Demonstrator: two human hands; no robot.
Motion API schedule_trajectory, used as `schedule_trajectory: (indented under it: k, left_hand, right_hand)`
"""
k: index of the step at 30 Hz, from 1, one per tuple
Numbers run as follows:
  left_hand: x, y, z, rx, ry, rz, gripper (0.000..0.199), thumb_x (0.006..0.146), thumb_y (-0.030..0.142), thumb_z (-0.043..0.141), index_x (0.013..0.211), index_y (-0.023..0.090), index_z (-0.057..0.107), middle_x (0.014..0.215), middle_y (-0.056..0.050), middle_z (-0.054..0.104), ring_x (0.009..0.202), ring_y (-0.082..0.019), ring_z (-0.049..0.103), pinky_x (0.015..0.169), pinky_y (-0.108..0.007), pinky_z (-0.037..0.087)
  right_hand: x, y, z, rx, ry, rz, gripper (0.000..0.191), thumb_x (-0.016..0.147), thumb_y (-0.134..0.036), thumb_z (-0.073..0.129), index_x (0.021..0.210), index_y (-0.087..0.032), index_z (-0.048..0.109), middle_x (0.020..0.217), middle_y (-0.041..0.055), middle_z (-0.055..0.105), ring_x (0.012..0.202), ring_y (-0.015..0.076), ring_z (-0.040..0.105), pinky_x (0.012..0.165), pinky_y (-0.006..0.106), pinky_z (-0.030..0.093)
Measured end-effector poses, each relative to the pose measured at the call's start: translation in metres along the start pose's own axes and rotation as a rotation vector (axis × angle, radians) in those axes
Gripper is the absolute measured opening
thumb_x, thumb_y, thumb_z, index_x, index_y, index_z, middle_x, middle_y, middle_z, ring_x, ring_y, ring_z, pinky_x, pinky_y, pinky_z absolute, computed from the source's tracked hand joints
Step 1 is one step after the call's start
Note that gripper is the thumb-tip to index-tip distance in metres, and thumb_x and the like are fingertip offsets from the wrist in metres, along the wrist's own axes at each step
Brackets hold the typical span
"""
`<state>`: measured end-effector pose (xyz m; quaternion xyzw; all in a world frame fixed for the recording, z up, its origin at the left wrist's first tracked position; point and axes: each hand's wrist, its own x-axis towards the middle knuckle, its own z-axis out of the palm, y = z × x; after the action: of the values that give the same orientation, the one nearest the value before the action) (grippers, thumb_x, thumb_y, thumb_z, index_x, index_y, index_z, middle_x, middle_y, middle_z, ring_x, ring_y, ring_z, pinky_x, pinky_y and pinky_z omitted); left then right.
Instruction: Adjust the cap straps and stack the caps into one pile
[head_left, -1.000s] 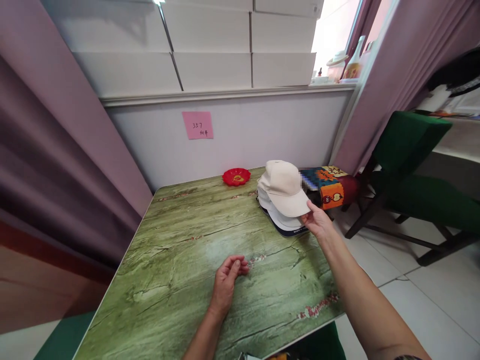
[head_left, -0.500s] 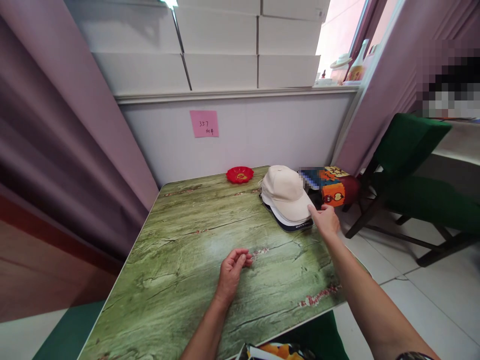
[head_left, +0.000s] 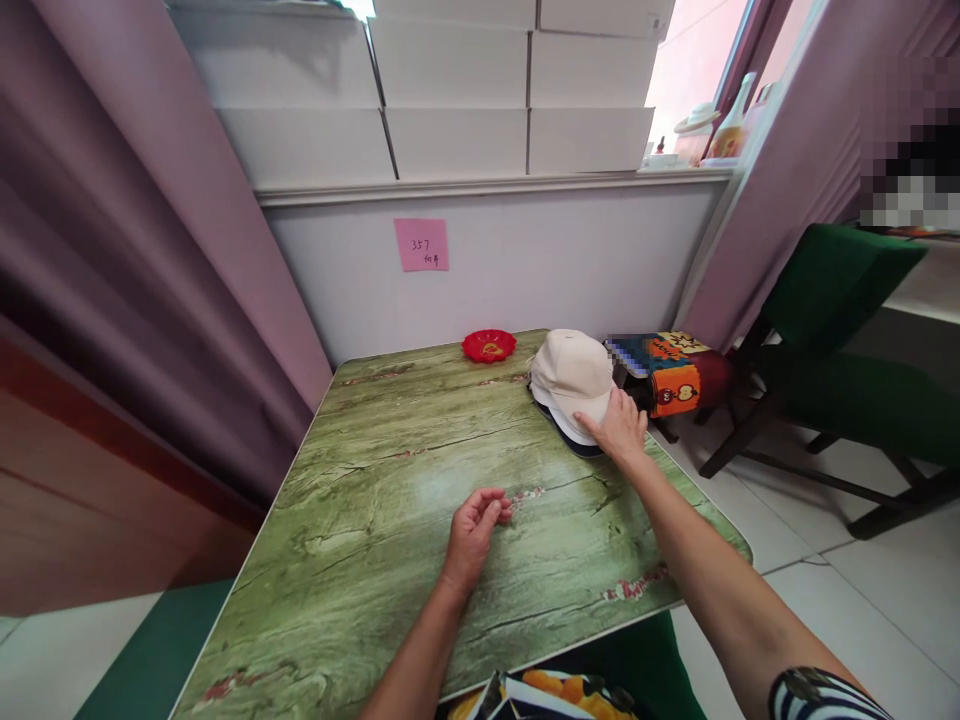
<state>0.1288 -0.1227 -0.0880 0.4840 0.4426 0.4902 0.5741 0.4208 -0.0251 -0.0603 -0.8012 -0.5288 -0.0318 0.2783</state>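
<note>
A cream cap point(head_left: 574, 365) tops a small stack at the table's back right, with a white cap and a dark cap partly showing under it. My right hand point(head_left: 621, 425) lies over the cream cap's brim, thumb on the front and fingers at the right side. Near the middle of the green wood-patterned table point(head_left: 360, 530), my left hand point(head_left: 480, 520) rests with its fingers curled in; whether anything is inside them is hidden.
A red scalloped dish point(head_left: 489, 346) sits by the wall. Beyond the table's right edge stand a stool with a colourful cover point(head_left: 675, 385) and a green chair point(head_left: 840, 290). Patterned cloth shows at the front edge.
My right hand has moved left from the brim's edge onto the brim, covering more of it. My left hand stays curled on the table. The view has shifted slightly.
</note>
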Motion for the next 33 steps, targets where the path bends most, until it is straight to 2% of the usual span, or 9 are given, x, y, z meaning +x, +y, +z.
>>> schedule_trajectory:
  k: [3,4,6,7,9,12,14,19,33]
  left_hand:
    - [0.003,0.015,-0.002,0.123,0.036,0.044,0.067,0.084,0.035,0.063,0.145,0.017,0.043,0.087,-0.003,0.071,0.072,-0.016,0.067,0.075,-0.03,0.054]
    - [0.005,0.026,-0.002,0.209,0.057,0.078,0.077,0.085,0.033,0.061,0.153,0.02,0.029,0.085,-0.001,0.07,0.068,-0.014,0.065,0.072,-0.029,0.054]
    - [0.012,0.058,-0.002,0.452,0.103,0.189,0.085,0.087,0.027,0.056,0.159,0.024,0.01,0.077,0.004,0.066,0.06,-0.012,0.061,0.067,-0.026,0.051]
    - [0.015,0.077,-0.002,0.598,0.147,0.265,0.089,0.087,0.023,0.057,0.159,0.025,0.006,0.076,0.005,0.066,0.06,-0.012,0.06,0.066,-0.024,0.049]
    - [0.021,0.117,0.0,0.866,0.235,0.385,0.096,0.084,0.016,0.058,0.159,0.025,-0.002,0.078,0.004,0.066,0.063,-0.012,0.061,0.067,-0.024,0.048]
    - [0.026,0.162,0.005,1.172,0.382,0.467,0.099,0.084,0.013,0.058,0.159,0.022,-0.006,0.085,0.0,0.07,0.063,-0.015,0.061,0.062,-0.025,0.047]
    - [0.027,0.178,0.007,1.303,0.461,0.489,0.097,0.085,0.013,0.057,0.159,0.02,-0.005,0.09,-0.003,0.071,0.062,-0.016,0.061,0.06,-0.027,0.048]
    - [0.027,0.185,0.004,1.412,0.529,0.466,0.096,0.086,0.014,0.057,0.159,0.018,-0.006,0.093,-0.007,0.073,0.061,-0.018,0.061,0.06,-0.029,0.05]
    - [0.03,0.176,-0.003,1.507,0.532,0.385,0.094,0.09,0.022,0.059,0.16,0.022,-0.004,0.097,-0.007,0.073,0.068,-0.021,0.066,0.067,-0.033,0.054]
  right_hand:
    - [-0.023,-0.024,-0.016,0.0,0.151,-0.287,0.073,0.09,-0.048,0.055,0.149,-0.009,0.035,0.15,0.0209,0.044,0.141,0.033,0.034,0.118,0.05,0.014]
    - [-0.032,-0.037,-0.024,0.024,0.151,-0.416,0.069,0.092,-0.043,0.055,0.15,-0.011,0.036,0.143,0.019,0.052,0.135,0.0313,0.043,0.118,0.05,0.015]
    - [-0.049,-0.067,-0.041,0.082,0.125,-0.574,0.075,0.091,-0.033,0.058,0.155,-0.012,0.025,0.113,0.0125,0.07,0.108,0.0262,0.06,0.116,0.048,0.02]
    - [-0.055,-0.084,-0.05,0.104,0.127,-0.597,0.082,0.09,-0.029,0.06,0.158,-0.011,0.017,0.098,0.0081,0.072,0.096,0.0243,0.062,0.114,0.047,0.023]
    - [-0.063,-0.117,-0.068,0.125,0.162,-0.625,0.091,0.088,-0.024,0.061,0.159,-0.012,0.006,0.085,0.0035,0.07,0.086,0.0231,0.061,0.109,0.047,0.028]
    - [-0.064,-0.158,-0.093,0.12,0.245,-0.668,0.093,0.09,-0.018,0.055,0.159,-0.019,-0.006,0.083,0.0016,0.069,0.083,0.0229,0.059,0.106,0.049,0.031]
    - [-0.06,-0.176,-0.104,0.115,0.278,-0.681,0.093,0.091,-0.014,0.052,0.159,-0.02,-0.011,0.085,0.0022,0.069,0.083,0.0231,0.058,0.105,0.05,0.031]
    - [-0.056,-0.193,-0.108,0.112,0.294,-0.685,0.097,0.089,-0.009,0.05,0.157,-0.019,-0.019,0.085,0.0029,0.069,0.082,0.0232,0.057,0.104,0.05,0.032]
    - [-0.058,-0.194,-0.096,0.115,0.244,-0.668,0.097,0.088,-0.009,0.048,0.156,-0.023,-0.019,0.082,0.0018,0.068,0.082,0.0226,0.058,0.104,0.051,0.032]
